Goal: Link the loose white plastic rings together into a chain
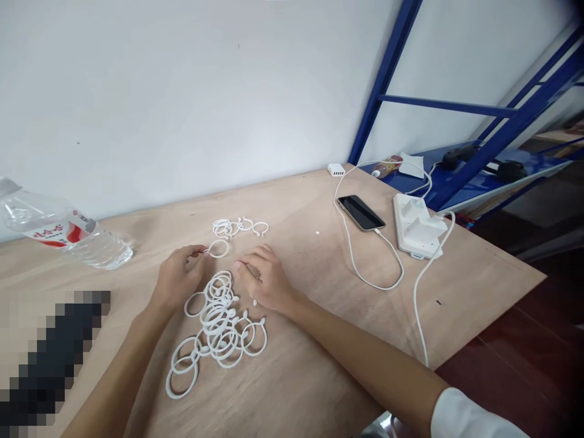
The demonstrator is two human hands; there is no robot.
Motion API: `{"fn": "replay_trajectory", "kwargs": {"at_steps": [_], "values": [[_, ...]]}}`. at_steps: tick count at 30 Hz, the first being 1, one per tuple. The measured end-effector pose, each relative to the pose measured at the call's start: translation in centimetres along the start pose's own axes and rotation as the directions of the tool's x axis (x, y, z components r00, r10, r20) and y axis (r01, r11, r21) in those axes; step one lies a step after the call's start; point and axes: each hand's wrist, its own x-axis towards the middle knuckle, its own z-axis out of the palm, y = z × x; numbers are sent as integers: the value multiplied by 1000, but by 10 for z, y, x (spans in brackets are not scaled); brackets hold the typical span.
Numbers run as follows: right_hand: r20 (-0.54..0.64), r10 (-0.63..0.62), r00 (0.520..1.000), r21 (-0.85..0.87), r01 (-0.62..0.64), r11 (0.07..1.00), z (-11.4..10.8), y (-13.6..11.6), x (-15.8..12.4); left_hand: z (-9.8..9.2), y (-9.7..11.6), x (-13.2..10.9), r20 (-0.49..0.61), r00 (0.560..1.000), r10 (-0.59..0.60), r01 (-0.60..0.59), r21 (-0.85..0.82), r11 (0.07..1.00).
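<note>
Bench [310, 271] butts up to the wall [191, 109], and its right edge drops off past the power strip [403, 234]. Decent bare patch between the right hand [268, 280] and the phone [362, 213]. Left hand [181, 277] is pinched on a white ring [219, 257] just behind the pile [219, 319]. Right fingers are curled; can't tell if they're gripping anything.
</note>
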Motion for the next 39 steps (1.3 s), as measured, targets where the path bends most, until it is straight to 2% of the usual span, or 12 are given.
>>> {"fn": "replay_trajectory", "kwargs": {"at_steps": [4, 7, 9, 12, 15, 17, 21, 24, 31, 34, 36, 39], "values": [[7, 5, 1000, 3, -5, 1000, -2, 1, 1, -13, 25, -18, -35, 986, 160, -161, -23, 987], [66, -22, 998, 5, 21, 1000, -1, 0, 0, -11, 45, -30, -92, 946, 310, -317, -74, 946], [95, -37, 995, 5, 36, 999, 2, 0, -1, -7, 52, -35, -121, 927, 356, -369, -111, 923], [120, -2, 993, -3, 2, 1000, 5, 3, -2, -1, 51, -38, -97, 943, 318, -331, -171, 928], [82, 99, 992, -23, -98, 995, 6, 6, -1, -1, 43, -38, -46, 986, 157, -163, -192, 968], [32, 190, 981, -19, -190, 982, 6, 8, 1, -2, 39, -38, 17, 996, 93, -89, -168, 982], [-62, 401, 914, 70, -397, 915, 4, 11, 4, 2, 41, -33, 180, 970, 164, -156, -62, 986], [-87, 468, 880, 102, -459, 883, 3, 13, 6, 9, 45, -27, 237, 945, 228, -240, 24, 970], [-80, 486, 871, 155, -470, 869, 3, 12, 6, 9, 50, -27, 119, 972, 203, -213, 74, 974], [-79, 488, 869, 152, -474, 868, 3, 11, 6, 8, 49, -30, 146, 971, 190, -212, 158, 964], [-82, 499, 863, 159, -483, 861, 2, 11, 6, 9, 47, -31, 151, 966, 208, -230, 147, 962], [-65, 518, 853, 221, -494, 841, -1, 8, 7, 10, 44, -33, 6, 975, 222, -223, 23, 975]]}}
